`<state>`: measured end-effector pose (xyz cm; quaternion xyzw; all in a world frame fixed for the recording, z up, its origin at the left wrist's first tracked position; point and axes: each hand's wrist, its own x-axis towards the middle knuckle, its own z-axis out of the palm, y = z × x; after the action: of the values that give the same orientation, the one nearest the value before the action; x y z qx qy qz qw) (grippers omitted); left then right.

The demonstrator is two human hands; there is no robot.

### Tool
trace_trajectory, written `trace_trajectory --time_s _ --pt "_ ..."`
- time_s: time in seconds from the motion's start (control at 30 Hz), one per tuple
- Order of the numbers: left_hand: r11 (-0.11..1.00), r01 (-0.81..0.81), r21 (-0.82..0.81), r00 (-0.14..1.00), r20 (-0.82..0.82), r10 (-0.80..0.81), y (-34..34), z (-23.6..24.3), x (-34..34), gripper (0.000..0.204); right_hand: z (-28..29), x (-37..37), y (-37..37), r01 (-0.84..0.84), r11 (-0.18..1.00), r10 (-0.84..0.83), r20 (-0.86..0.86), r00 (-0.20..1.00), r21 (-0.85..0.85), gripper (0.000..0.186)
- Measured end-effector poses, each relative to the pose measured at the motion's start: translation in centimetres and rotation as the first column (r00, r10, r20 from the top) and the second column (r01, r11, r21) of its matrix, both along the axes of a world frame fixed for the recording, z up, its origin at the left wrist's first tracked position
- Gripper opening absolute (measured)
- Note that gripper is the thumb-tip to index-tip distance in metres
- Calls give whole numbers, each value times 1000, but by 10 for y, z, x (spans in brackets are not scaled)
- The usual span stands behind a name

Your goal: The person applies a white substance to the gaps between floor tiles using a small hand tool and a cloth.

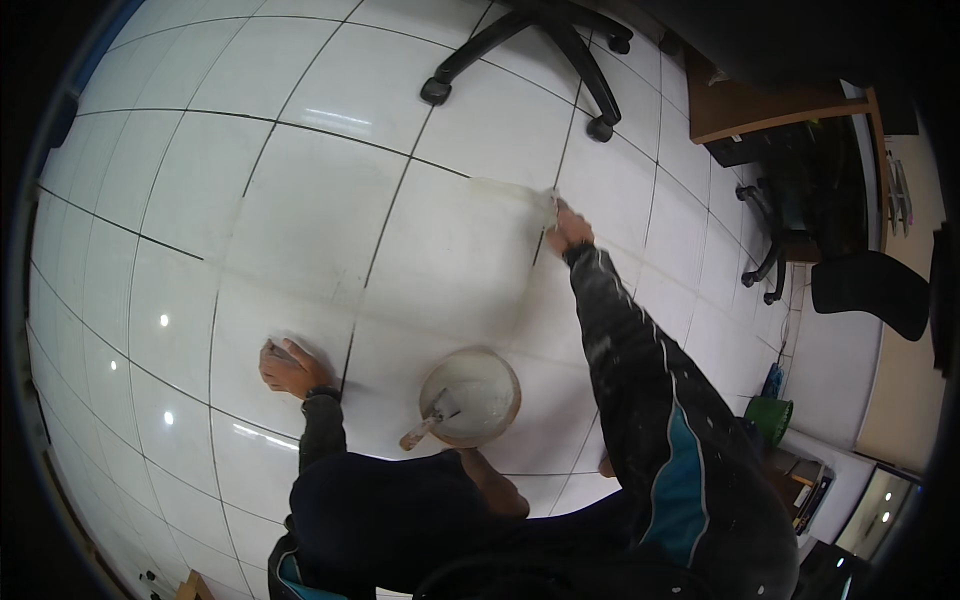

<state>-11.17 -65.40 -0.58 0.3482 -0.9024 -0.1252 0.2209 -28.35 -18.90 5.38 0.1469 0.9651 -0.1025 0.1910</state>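
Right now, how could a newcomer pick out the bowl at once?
On the white tiled floor, look between the person's left hand and right forearm. Below centre sits a round bowl. Pale paste inside and a tool handle jutting over its rim set it apart.

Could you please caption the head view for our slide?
Left hand and right hand at white floor tiles, a bowl with a handled tool nearby.

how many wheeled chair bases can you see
2. One black base is at the picture's top edge, beyond the right hand; the second base is at the right, near the brown desk. More may be hidden in the dark areas.
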Motion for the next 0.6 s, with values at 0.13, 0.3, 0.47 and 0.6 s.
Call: trace_trajectory --time_s 0.13,0.3,0.47,0.6 --pt "994 71 84 997 -5 -71 21 11 -17 49 -59 -77 20 -87 961 51 -142 989 -264 61" --pt "996 70 57 997 35 -72 12 16 -11 48 -28 -113 -192 -107 980 86 -128 988 -166 62" --pt "996 74 45 995 67 -77 0 19 -4 46 29 -122 -285 -474 855 467 -84 880 -211 71" --pt "992 106 75 994 32 -109 9 16 -12 43 -1 -100 -252 -485 874 453 -406 794 26 54"
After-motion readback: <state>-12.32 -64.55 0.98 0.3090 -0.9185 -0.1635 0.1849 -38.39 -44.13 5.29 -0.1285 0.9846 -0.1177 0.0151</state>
